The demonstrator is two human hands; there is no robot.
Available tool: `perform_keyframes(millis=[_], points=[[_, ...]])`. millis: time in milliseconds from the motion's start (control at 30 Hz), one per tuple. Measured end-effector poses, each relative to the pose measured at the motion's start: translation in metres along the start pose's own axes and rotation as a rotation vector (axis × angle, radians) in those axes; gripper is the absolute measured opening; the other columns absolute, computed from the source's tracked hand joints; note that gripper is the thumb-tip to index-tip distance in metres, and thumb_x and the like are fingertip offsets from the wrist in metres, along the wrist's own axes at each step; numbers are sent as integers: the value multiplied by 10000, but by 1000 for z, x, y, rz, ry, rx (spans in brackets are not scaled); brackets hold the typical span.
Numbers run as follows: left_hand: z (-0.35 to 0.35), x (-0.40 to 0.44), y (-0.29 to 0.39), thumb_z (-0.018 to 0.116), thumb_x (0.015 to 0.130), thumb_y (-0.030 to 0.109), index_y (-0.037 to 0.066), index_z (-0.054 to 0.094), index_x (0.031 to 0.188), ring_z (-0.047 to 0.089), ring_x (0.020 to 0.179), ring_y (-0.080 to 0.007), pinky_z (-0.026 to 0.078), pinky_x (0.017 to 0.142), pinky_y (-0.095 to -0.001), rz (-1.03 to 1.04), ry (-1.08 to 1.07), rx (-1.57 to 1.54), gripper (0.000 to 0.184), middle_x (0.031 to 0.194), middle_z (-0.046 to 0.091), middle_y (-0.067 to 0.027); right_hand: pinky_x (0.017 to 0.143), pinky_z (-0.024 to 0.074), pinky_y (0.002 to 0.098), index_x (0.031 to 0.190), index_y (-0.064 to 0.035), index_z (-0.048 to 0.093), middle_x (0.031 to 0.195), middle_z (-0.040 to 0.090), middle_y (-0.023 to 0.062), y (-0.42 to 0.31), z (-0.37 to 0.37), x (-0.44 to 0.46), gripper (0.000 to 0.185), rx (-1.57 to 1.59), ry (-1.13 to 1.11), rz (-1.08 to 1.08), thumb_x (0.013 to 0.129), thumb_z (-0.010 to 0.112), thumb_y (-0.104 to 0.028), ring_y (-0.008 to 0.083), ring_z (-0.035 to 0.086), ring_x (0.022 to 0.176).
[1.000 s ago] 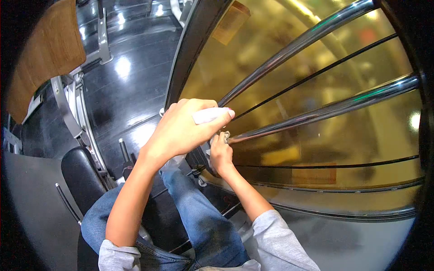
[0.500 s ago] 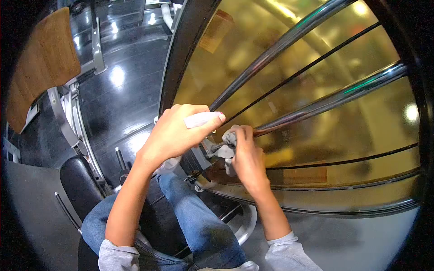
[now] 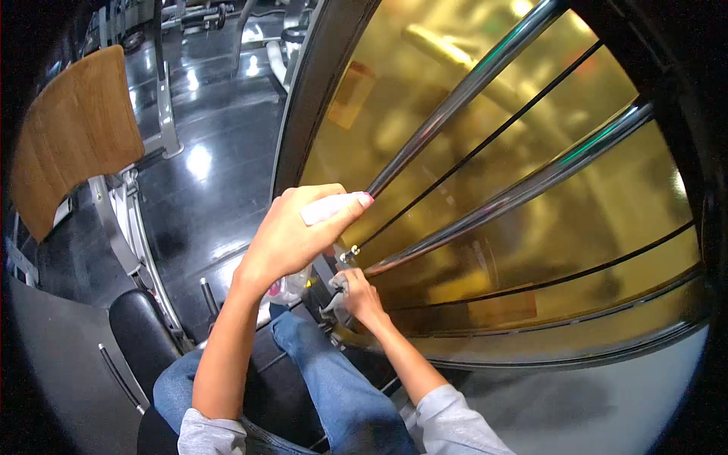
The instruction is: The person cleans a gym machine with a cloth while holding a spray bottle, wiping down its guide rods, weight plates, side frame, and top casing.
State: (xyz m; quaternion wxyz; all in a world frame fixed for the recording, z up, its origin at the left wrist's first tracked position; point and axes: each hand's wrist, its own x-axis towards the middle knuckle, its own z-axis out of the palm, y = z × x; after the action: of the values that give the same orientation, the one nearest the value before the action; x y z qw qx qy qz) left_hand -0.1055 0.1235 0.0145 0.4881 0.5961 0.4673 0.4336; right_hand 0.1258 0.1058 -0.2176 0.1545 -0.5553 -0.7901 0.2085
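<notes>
Dark, glossy plank floor [image 3: 227, 136]: fills 11 o'clock, ceiling lights mirrored in it; curved brown wooden board [image 3: 80, 136] at 10, black padded cushion [image 3: 144, 326] at 8.
Gold-tinted, see-through panel [image 3: 409, 98]: takes up 1 to 4 o'clock, dark-framed. Two thick, shiny metal rails, an upper rail [image 3: 447, 114] and a lower rail [image 3: 523, 189], run across it, converging toward the hands.
Left hand [image 3: 292, 235]: just off centre at 9 o'clock, fingers curled round a smooth white piece [image 3: 327, 208], thumb laid along its near side. Palm turned down, which probably lets the weight hang below the fist.
Clear plastic body [image 3: 292, 292]: under the left hand toward 8 o'clock, partly hidden. Likely joined to the white piece as one bottle; the join is out of sight.
Right hand [image 3: 362, 299]: just below centre at 6 o'clock, by the near end of the lower rail. Fingers closed on a crumpled grey cloth [image 3: 337, 285].
Cloth: bunched on the finger side, probably to keep fabric between skin and metal. Cannot tell whether it touches the rail.
Legs in blue jeans [image 3: 326, 371]: at 6 o'clock, bent, apparently keeping the body low and the rail ends within reach.
</notes>
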Motion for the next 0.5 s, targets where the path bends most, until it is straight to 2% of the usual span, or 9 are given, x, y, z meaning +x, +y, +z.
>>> perform_keyframes(millis=[100,167,200,267,333,400,433,467,500], points=[[4,6,11,602,950,382,17,646,795,582,542,-101,470,495,-254,127,27,-44,399,690,605,-32,833,522,481,1231,-122,530,1207,548,177,-31,-37,1,449,113,142,-115,810,603,16,419,610,1029],[8,6,22,599,951,375,15,645,792,575,523,-96,458,479,-245,185,107,-126,396,692,611,-36,949,473,385,1306,-124,506,1238,555,133,-71,-82,-1,462,417,195,-56,874,565,26,297,573,1138],[11,6,28,596,952,367,12,645,788,568,504,-92,446,463,-237,223,179,-207,394,694,618,-39,949,473,385,1306,-124,506,1238,555,133,-80,-96,1,462,411,213,-68,874,565,26,297,573,1138],[12,0,45,582,946,377,4,646,811,556,481,-87,424,436,-225,312,208,-229,402,699,623,-46,1005,409,340,1315,-85,492,1242,549,94,-98,-121,5,438,707,385,-80,900,548,43,210,528,1164],[14,-5,58,616,923,253,5,622,747,507,486,-36,393,434,-215,402,254,-338,305,606,567,3,1044,367,332,1320,-56,464,1261,536,94,-133,-158,2,421,684,499,-153,915,559,6,199,517,1170],[18,-7,72,608,928,263,-3,622,750,497,476,-30,390,436,-207,470,262,-383,320,606,566,2,1041,372,345,1346,-58,431,1247,533,110,-154,-184,-2,458,755,671,-104,916,588,-58,221,518,1173],[18,-6,80,607,930,268,0,623,749,493,470,-30,385,435,-203,486,263,-418,324,605,565,5,1064,359,364,1383,-59,394,1275,500,123,-158,-194,-2,551,728,714,-179,874,606,-88,244,508,1190],[18,-4,88,606,931,274,2,624,747,489,465,-30,380,435,-199,499,262,-452,328,604,563,8,1064,359,364,1383,-59,394,1275,500,123,-165,-205,-4,551,729,731,-199,874,606,-88,244,508,1190],[17,1,96,601,935,275,10,624,742,486,462,-32,384,438,-195,487,245,-426,329,600,561,9,1079,345,375,1399,-49,377,1307,468,127,-174,-215,-9,596,867,718,-296,847,602,-76,252,478,1222]])
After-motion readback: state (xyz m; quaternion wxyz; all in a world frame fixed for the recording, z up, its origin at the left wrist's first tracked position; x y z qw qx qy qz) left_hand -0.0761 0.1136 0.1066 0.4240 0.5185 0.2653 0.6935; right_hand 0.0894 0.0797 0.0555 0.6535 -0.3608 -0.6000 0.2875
